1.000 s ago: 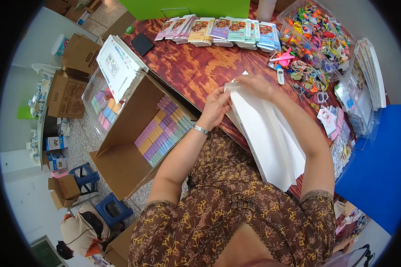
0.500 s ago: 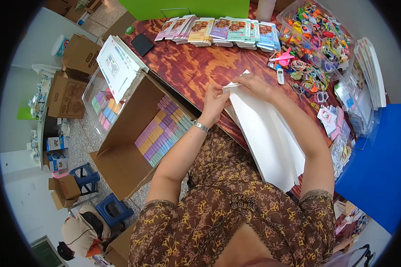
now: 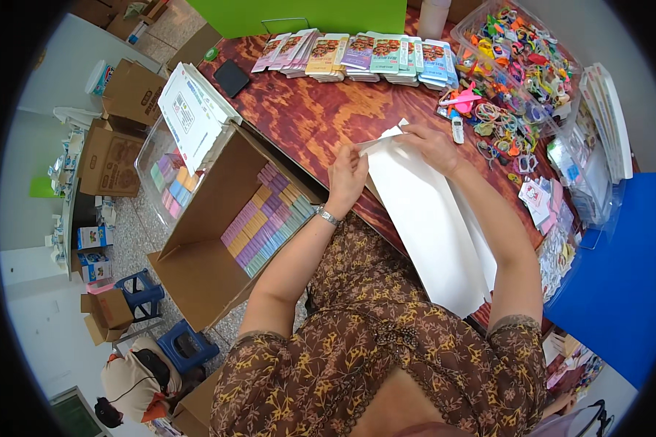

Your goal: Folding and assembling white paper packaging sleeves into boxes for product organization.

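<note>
A large folded white cardboard sheet slants from the table toward my lap, its near end resting against my dress. My left hand pinches the far left corner of this sheet between thumb and fingers. At the same far edge my right hand is curled over a narrow flap, its fingers closed on the cardboard. My right forearm lies across the sheet's right side and hides part of it. A small white tip of the sheet pokes up beyond my right fingers.
An open brown carton with rows of pastel small boxes stands left. Behind lie stacks of colourful flat boxes and a dark phone. Clear bins of bright trinkets fill the right. Another person bends near blue stools.
My left hand has moved slightly nearer along the sheet's left edge. The sheet has turned a little, showing a broader white face. My right hand has shifted slightly right.
</note>
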Demonstrator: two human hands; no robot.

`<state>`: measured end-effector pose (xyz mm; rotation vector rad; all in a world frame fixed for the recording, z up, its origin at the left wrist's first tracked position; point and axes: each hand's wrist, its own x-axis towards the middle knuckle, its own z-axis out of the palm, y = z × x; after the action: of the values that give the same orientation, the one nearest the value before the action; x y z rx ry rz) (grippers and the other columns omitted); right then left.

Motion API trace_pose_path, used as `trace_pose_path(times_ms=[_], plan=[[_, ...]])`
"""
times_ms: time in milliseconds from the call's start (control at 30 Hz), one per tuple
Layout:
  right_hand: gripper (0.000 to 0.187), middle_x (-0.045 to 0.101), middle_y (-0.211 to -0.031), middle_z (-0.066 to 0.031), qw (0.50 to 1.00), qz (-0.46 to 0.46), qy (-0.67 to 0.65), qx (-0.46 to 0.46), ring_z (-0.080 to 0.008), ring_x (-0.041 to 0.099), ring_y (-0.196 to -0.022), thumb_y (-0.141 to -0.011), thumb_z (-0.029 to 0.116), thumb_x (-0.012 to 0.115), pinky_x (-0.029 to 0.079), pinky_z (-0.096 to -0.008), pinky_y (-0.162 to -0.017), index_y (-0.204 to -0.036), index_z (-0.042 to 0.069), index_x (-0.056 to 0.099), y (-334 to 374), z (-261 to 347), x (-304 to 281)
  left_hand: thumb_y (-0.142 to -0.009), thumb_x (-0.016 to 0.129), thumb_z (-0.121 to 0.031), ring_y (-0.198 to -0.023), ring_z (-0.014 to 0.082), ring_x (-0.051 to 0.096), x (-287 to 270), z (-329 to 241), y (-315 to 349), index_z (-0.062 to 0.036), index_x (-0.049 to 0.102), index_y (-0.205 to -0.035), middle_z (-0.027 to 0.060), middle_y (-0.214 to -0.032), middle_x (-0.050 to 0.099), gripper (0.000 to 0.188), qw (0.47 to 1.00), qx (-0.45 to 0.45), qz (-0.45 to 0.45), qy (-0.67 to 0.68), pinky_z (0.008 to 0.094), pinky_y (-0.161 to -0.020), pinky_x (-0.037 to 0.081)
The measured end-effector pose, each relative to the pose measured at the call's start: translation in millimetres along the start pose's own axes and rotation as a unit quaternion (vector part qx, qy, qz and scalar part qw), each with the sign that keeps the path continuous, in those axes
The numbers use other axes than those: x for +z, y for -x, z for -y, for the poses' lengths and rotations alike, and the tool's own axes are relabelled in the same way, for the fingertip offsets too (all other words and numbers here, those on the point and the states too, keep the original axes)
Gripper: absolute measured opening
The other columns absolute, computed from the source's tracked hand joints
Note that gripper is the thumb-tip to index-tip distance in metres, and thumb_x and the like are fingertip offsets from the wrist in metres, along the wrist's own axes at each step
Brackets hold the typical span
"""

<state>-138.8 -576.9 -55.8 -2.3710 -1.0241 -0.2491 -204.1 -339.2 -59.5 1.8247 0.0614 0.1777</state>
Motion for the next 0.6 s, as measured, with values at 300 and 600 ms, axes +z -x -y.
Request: trace_pose_path(times_ms=[300,600], plan=[[0.019,0.058,-0.132,-0.0115,0.994,0.057,0.002,0.094,-0.0310,0.062,-0.110,-0.090,0.015,0.059,0.054,-0.0393,-0.090,-0.107,0.011,0.066,-3,1,2,-0.083,0.063,-0.007,-0.071,0.0280,0.071,-6,-10,-7,0.0021,0.068,-0.098,0.0151,-0.076,0.070,0.018,0.969,0.026,0.074,-0.234,0.0342,-0.067,0.055],[0.010,0.058,-0.120,-0.0095,0.993,0.069,0.043,0.089,-0.0282,0.061,-0.107,-0.087,0.015,0.064,0.052,-0.0384,-0.085,-0.097,0.011,0.065,-10,13,-2,-0.078,0.062,0.001,-0.085,0.0328,0.066,10,-5,-9,-0.0014,0.071,-0.091,0.0169,-0.100,0.065,0.016,0.956,0.127,0.034,-0.264,0.0418,-0.073,0.053]])
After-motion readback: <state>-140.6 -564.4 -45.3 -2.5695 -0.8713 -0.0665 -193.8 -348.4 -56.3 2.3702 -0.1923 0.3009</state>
